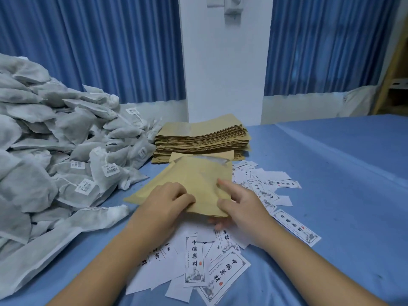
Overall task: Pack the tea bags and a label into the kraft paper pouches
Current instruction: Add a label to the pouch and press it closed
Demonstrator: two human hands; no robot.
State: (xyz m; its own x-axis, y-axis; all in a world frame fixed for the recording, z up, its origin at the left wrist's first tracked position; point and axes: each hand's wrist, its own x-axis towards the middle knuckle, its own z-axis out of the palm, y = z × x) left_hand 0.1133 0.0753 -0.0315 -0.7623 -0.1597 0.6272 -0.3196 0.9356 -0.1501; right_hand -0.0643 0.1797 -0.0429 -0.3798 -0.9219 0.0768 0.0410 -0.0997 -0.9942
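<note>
A kraft paper pouch (pixel 194 180) lies on the blue cloth in front of me, its open mouth pointing away. My left hand (pixel 164 204) rests curled on its near left part, fingers pressing the paper. My right hand (pixel 238 208) grips the pouch's near right corner, thumb on top, fingers underneath, index finger stretched over the paper. A big heap of white tea bags (pixel 55 138) with small tags fills the left side. Printed white labels (pixel 195 261) lie scattered below and to the right of the pouch.
A tall stack of flat kraft pouches (pixel 202 138) stands just behind the held pouch. The table is covered with blue cloth (pixel 331 173). Blue curtains (pixel 110 45) and a white pillar (pixel 225 74) stand behind the table.
</note>
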